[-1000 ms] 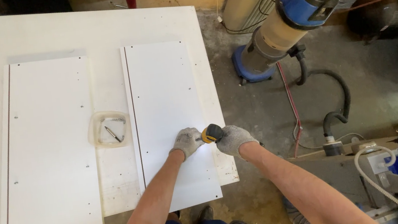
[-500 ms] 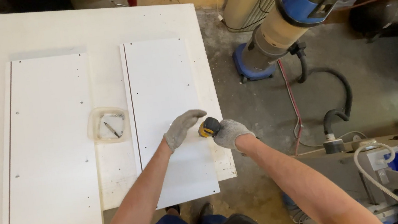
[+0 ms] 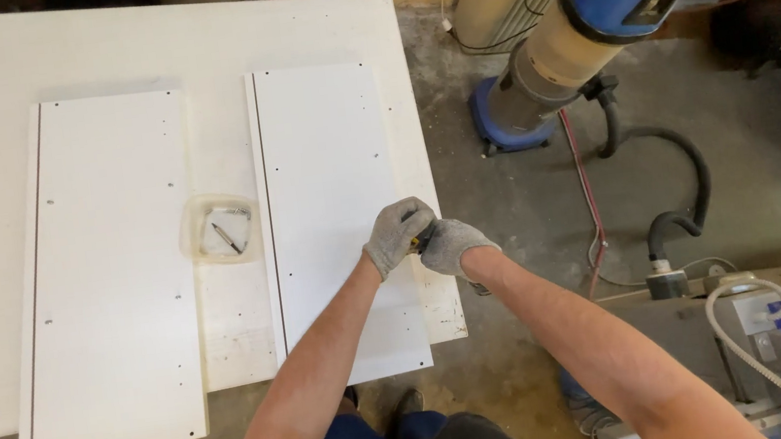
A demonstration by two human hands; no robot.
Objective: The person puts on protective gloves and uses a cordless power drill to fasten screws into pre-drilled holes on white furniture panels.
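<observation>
Left hand (image 3: 399,235) brought back over yellow-black tool (image 3: 421,240); tool gripped by both gloved hands, right hand (image 3: 451,245) alongside, above white panel (image 3: 328,197).

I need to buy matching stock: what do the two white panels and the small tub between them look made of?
Panels: probably laminated board with a smooth matt white face, flat and thin-edged with small drilled holes; the core does not show. Tub: clear plastic, since the table shows through its walls. Both gloved hands meet over the right panel.
</observation>
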